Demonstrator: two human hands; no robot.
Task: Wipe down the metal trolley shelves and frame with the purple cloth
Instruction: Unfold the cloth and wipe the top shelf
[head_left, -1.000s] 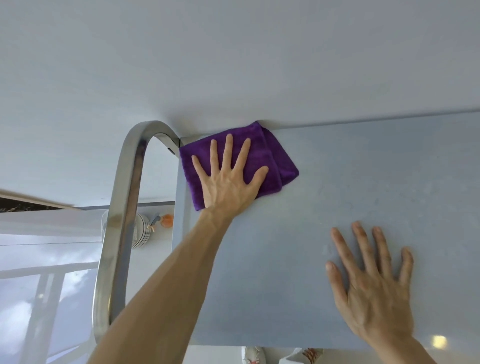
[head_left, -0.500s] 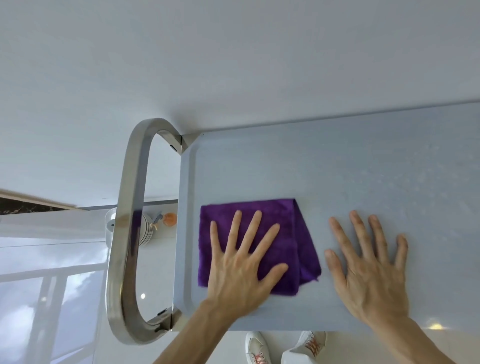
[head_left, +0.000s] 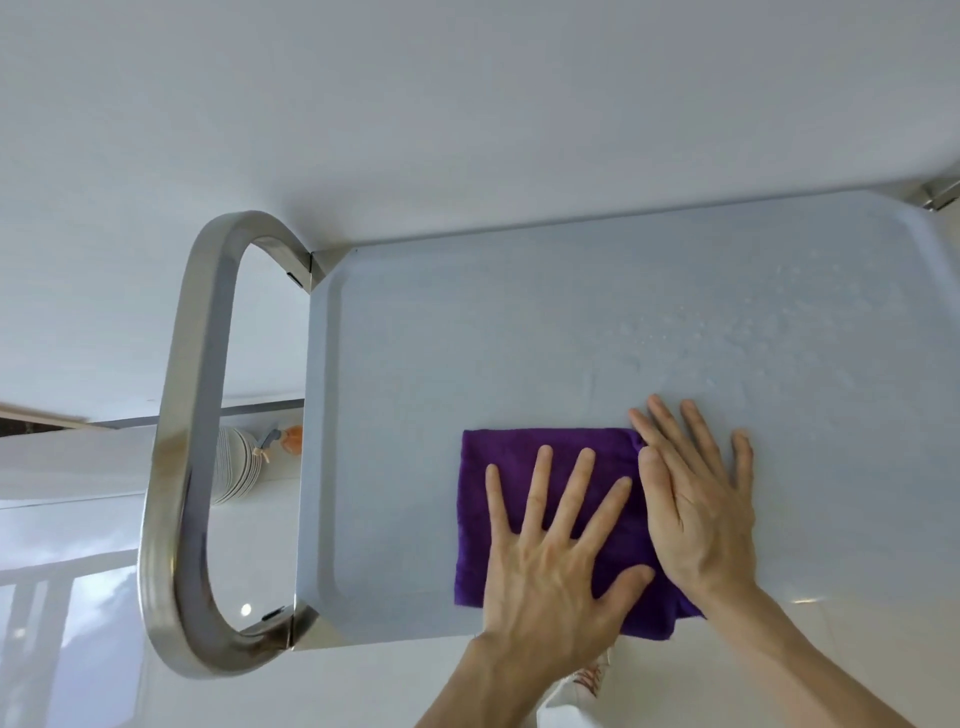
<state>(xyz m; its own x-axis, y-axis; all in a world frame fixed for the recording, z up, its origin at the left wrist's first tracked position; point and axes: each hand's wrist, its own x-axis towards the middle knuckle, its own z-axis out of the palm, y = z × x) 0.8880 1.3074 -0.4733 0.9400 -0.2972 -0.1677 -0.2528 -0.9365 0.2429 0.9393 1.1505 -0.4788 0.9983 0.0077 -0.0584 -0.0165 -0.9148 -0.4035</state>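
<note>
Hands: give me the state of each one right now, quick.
Left hand: open, fingers spread, pressing flat on the purple cloth.
Right hand: open, flat, on the cloth's right edge and the shelf.

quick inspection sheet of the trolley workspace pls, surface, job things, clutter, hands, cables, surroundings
surface: top shelf, droplets toward far right
job's things: purple cloth flat on shelf near front edge; trolley handle at left end
clutter: nothing seen on shelf
hands: left hand flat, fingers spread on cloth; right hand flat, overlapping cloth's right edge
cables: nothing seen
surroundings: stacked plates beyond handle; glossy white floor
</note>
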